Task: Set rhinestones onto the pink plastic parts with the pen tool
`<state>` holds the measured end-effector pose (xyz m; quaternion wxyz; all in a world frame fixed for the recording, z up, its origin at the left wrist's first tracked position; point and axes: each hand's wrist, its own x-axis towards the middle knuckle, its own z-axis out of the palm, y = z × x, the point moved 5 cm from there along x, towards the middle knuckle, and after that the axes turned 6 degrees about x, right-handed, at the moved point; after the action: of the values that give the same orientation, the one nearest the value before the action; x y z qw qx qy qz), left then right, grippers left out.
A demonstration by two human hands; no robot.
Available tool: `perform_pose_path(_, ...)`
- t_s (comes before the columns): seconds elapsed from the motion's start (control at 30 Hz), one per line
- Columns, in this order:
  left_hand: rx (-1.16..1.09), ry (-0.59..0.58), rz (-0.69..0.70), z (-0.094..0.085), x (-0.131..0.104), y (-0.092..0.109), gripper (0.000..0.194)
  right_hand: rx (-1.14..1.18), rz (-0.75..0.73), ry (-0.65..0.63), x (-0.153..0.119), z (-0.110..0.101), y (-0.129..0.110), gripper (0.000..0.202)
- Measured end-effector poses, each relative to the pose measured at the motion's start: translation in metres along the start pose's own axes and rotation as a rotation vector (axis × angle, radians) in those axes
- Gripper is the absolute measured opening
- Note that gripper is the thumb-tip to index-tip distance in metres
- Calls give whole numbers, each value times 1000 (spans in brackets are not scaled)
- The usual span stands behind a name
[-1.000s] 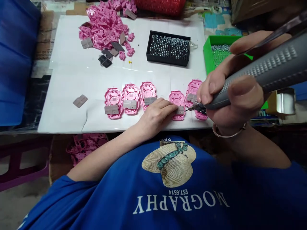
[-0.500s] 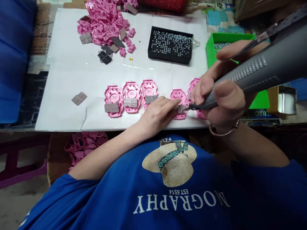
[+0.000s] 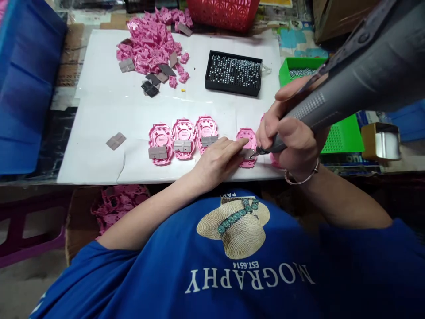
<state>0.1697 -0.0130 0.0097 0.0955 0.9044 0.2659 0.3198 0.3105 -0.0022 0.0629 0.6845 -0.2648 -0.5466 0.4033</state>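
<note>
Power screwdriver (image 3: 352, 88) is clenched in the right hand's grip (image 3: 300, 153), its tip at a grey plate (image 3: 247, 154) on the pink casing (image 3: 245, 136) by the counter's (image 3: 186, 105) near edge. The left hand (image 3: 214, 160) reaches onto that casing; whether its grip is pinching, I can't tell.

Back end of the driver (image 3: 352, 84) gets cut off top right, and pink plastic (image 3: 275, 161) by the near edge of the desk (image 3: 94, 124) is mostly blocked by the right hand (image 3: 294, 138).
</note>
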Motion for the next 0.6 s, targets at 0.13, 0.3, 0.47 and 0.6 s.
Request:
perform_pose_path(0.13, -39, 20, 38, -3, 0, 1, 28, -54, -44, 84, 12, -8, -25, 34)
perform_pose_path(0.3, -68, 23, 55, -7, 3, 3, 22, -212, -266, 273, 33, -54, -59, 22)
perform_pose_path(0.47, -63, -30, 36, -7, 6, 2, 18, -328, -340, 352, 43, -110, -50, 21)
perform_pose_path(0.6, -64, -52, 18, -8, 6, 2, 16, -377, -279, 393, 40, -127, -35, 23)
